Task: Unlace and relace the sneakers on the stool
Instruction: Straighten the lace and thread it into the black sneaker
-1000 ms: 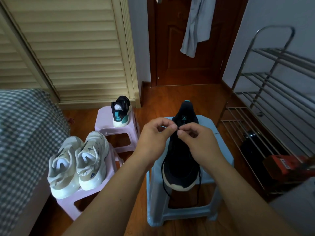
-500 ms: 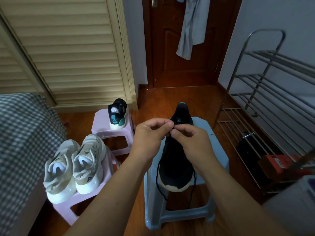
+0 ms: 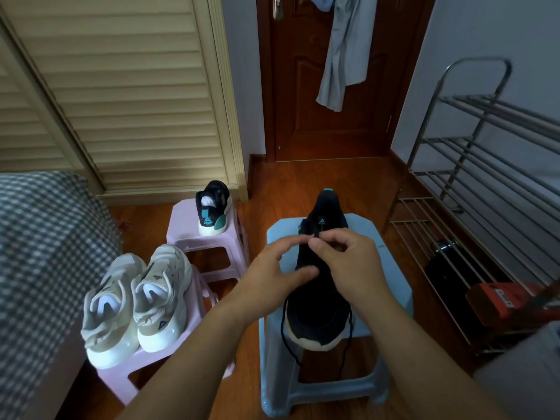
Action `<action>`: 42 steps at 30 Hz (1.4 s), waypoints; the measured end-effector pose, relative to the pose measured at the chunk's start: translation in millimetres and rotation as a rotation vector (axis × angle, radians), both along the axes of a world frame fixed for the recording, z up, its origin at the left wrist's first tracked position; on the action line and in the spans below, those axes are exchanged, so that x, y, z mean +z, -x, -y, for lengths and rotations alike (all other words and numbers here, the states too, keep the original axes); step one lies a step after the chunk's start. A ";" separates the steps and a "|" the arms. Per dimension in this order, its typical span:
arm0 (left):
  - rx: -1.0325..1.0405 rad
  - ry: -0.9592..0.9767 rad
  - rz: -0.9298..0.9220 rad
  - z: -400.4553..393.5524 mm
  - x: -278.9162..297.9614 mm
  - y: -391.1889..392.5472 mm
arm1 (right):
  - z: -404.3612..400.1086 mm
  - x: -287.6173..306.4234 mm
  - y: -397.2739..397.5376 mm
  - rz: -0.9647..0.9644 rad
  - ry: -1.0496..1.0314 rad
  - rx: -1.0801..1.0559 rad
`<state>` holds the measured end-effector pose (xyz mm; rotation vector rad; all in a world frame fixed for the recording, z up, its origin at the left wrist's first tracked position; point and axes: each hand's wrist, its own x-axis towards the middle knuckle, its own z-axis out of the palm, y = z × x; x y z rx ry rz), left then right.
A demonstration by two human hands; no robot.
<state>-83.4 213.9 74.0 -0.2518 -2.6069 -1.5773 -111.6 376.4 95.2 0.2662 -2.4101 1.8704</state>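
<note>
1. The black sneaker (image 3: 318,301) lay along the middle of the blue stool (image 3: 391,268), its white-soled toe overhanging the near edge and its heel tab past the far edge.
2. The right hand (image 3: 353,265) rested over the upper part of the sneaker, its grip pinched together on the black lace (image 3: 316,235) just below the tongue logo, thumb and forefinger closed on the strand.
3. The left hand (image 3: 272,274) hovered at the sneaker's left side, its grip apart: fingers loosely spread and partly blurred, the thumb lying against the shoe's upper, holding nothing that could be made out.
4. Two loose ends of the lace hung down past the toe on either side, over the near edge of the stool.
5. A second black sneaker (image 3: 213,207) with teal trim stood on the far pink stool (image 3: 188,231), near its far right corner, heel toward the camera.
6. A pair of white sneakers (image 3: 136,301) sat side by side on the nearer pink stool (image 3: 142,365), toes at its near edge.
7. A checked bed cover (image 3: 42,253) filled the left side, and a metal shoe rack (image 3: 485,177) stood at the right.
</note>
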 end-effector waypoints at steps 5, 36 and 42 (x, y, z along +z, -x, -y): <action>-0.043 0.225 -0.025 -10.5 -23.3 2.1 | -2.0 11.2 3.7 0.028 -0.062 0.003; -0.054 -0.043 0.360 -30.7 39.0 49.5 | -12.5 147.1 97.1 0.178 0.602 0.081; 0.251 -0.258 0.206 -29.0 37.9 39.2 | -28.3 64.3 65.5 0.171 -0.125 -0.165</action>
